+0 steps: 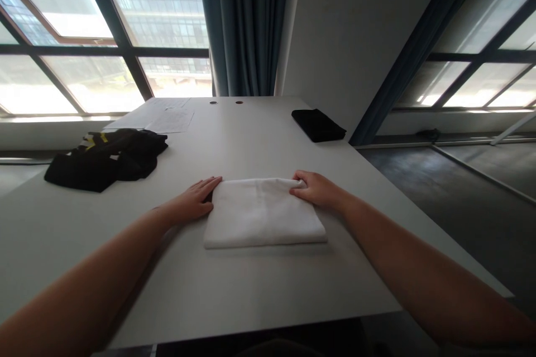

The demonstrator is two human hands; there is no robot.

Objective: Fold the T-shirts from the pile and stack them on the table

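Observation:
A white cloth (264, 215), folded into a flat rectangle, lies on the white table (259, 284) in front of me. My left hand (196, 199) rests at the cloth's left side, fingers stretched out and touching its far left corner. At the far right corner, my right hand (315, 188) pinches the cloth's edge between thumb and fingers. What kind of garment or cloth it is, the folds do not show.
A crumpled black garment (109, 159) with yellow and white marks lies at the left. Papers (157, 117) are behind it. A folded black cloth (319, 125) sits near the table's right edge. Blue curtains (247, 28) hang beyond the far end.

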